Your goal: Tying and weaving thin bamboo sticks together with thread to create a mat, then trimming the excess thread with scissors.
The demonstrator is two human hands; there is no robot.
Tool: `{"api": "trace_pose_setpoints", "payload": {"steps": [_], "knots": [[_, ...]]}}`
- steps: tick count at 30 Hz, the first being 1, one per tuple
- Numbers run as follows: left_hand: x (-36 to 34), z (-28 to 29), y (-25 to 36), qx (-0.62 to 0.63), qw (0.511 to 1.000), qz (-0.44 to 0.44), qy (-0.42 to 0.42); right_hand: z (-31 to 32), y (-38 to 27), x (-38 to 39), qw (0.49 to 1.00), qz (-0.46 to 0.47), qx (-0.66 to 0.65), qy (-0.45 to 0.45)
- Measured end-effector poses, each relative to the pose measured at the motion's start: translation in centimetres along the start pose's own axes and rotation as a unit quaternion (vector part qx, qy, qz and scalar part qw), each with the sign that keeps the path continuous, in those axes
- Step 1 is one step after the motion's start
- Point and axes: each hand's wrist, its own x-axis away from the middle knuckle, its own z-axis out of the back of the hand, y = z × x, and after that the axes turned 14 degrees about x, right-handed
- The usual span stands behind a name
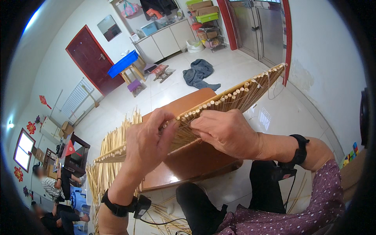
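Observation:
A long mat of tied reed sticks (246, 96) runs diagonally above the brown wooden table (192, 170), its cut ends lined along the upper edge. My left hand (150, 141) pinches at that edge near the middle, thumb and forefinger bent at the stick ends. Just right of it, my right hand (225, 131) is closed on the mat, fingers curled at the sticks; its fingertips are partly hidden. A thin pale string (270, 94) hangs from the mat's right part. Loose reed sticks (103, 176) lie in a thick pile at the table's left.
Dark crumpled cloth (199, 74) lies on the floor beyond the table. A blue tray on a wooden stand (123, 64) stands farther back. Two other people (53, 184) (58, 217) sit at lower left. A white wall (321, 70) and scattered floor sticks (164, 213) are nearby.

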Motion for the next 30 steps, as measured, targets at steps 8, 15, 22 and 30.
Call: {"api": "trace_pose_setpoints", "payload": {"steps": [8, 15, 22, 30], "knots": [[-0.2, 0.3, 0.1, 0.01, 1.0, 0.004, 0.011, 0.3, 0.0, 0.6, 0.995, -0.013, -0.065, 0.076], [0.0, -0.1, 0.9, -0.025, 0.999, -0.001, 0.023, 0.4, -1.4, 3.6, 0.972, -0.03, -0.233, 0.011], [4.0, -1.9, 1.1, -0.034, 0.999, 0.022, 0.006, 0.2, -5.9, 13.1, 0.945, 0.044, -0.231, -0.229], [13.1, -11.4, -2.1, -0.067, 0.989, -0.107, -0.083, -1.2, -7.6, 20.5, 0.858, -0.081, -0.33, -0.386]]}}
